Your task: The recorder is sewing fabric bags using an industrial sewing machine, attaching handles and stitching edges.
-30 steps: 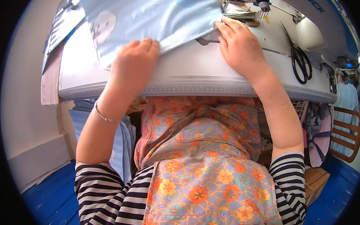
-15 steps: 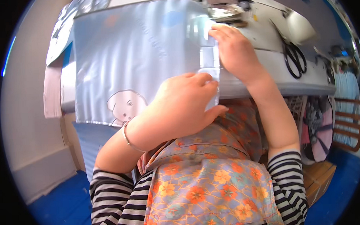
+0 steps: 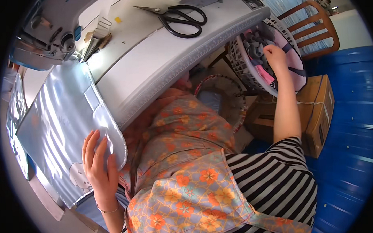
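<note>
A pale blue shiny fabric piece [image 3: 59,125] with a small cartoon print hangs from the white sewing table [image 3: 160,64] down over my lap. My left hand [image 3: 98,160] lies flat on its lower edge, fingers spread, pressing it against my knee. My right hand [image 3: 274,56] reaches out to the right into a white plastic basket [image 3: 240,61] filled with grey and pink fabric pieces [image 3: 258,44]; its fingers touch the pieces, and whether they grip one is not visible. The sewing machine head [image 3: 48,39] stands at the upper left, above the fabric.
Black scissors [image 3: 179,20] lie on the table top. A wooden chair [image 3: 315,25] stands behind the basket. A cardboard box [image 3: 318,112] sits on the blue floor [image 3: 352,151] to the right. A round mesh basket [image 3: 218,99] is under the table.
My view has swung to the right. My right hand left the fabric and reached into the basket. My left hand moved from gripping the fabric's edge to lying flat on it.
</note>
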Motion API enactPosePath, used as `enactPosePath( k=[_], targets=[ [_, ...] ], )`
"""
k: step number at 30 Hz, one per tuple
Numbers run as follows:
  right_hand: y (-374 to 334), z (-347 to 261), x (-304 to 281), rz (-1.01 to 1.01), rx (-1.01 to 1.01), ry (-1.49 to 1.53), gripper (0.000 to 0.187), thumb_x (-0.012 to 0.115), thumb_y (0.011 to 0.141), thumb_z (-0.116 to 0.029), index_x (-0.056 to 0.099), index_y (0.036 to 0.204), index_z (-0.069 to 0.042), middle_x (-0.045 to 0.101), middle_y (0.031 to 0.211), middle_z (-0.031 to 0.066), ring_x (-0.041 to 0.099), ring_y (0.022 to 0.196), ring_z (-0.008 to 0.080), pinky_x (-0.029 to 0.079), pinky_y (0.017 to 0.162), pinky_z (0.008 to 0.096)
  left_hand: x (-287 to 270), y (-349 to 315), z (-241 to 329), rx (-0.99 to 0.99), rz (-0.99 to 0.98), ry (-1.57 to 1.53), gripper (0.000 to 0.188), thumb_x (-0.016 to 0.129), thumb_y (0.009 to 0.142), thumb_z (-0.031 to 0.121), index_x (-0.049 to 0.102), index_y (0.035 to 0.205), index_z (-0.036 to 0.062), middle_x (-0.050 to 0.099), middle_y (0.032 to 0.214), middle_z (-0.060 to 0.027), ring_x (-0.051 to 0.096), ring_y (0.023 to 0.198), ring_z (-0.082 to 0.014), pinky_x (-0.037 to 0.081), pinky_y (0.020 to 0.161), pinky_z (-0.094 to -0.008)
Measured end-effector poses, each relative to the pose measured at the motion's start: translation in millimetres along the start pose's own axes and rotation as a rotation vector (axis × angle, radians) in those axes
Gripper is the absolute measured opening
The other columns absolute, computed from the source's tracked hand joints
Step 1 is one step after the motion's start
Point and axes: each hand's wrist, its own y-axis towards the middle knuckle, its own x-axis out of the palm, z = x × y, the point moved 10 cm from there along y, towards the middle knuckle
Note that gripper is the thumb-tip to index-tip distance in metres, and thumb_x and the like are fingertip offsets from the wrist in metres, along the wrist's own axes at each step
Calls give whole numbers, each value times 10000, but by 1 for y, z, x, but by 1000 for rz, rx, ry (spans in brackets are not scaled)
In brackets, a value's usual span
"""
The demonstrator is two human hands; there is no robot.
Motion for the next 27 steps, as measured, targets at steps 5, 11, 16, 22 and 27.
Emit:
enactPosePath(
  k=[5, 11, 16, 22, 27],
  targets=[
    [3, -11, 45, -189, -114, -191, 207, 638, 874, -258, 723, 937, -80, 704, 968, 156, 665, 924, 373, 529, 799, 473, 4, 4, 15, -11, 11, 33, 387, 557, 862, -7, 649, 1238, 14, 577, 1377, -189, 523, 1315, -373, 397, 1095, -459],
    [11, -6, 48, -151, -49, -273, 172, 602, 826, -183, 722, 869, -67, 700, 889, 176, 669, 855, 380, 537, 760, 484, -9, -9, 17, -67, 50, 88, 386, 582, 845, -37, 653, 1221, 8, 574, 1373, -194, 535, 1293, -384, 421, 1071, -474],
    [9, -2, 9, -66, -35, -296, 216, 587, 837, -203, 751, 943, -111, 700, 919, 181, 674, 881, 374, 545, 774, 459, -21, -17, 12, -108, 81, 113, 404, 563, 850, -24, 656, 1241, 17, 575, 1382, -199, 556, 1276, -376, 430, 1059, -451],
    [2, 13, -55, 167, 19, -7, 267, 581, 854, -228, 742, 1021, -99, 712, 914, 172, 688, 882, 346, 537, 781, 419, -19, -9, 23, -58, 93, 90, 360, 565, 905, 46, 660, 1251, 23, 584, 1385, -193, 566, 1278, -353, 435, 1047, -443],
    [15, 72, -66, 228, 234, 1128, 234, 558, 951, -180, 663, 1076, -12, 683, 940, 60, 636, 843, 140, 479, 741, 275, -20, -13, 23, -29, 100, 75, 376, 572, 874, 5, 658, 1240, 23, 580, 1379, -197, 588, 1239, -350, 458, 1029, -446]
  ],
)
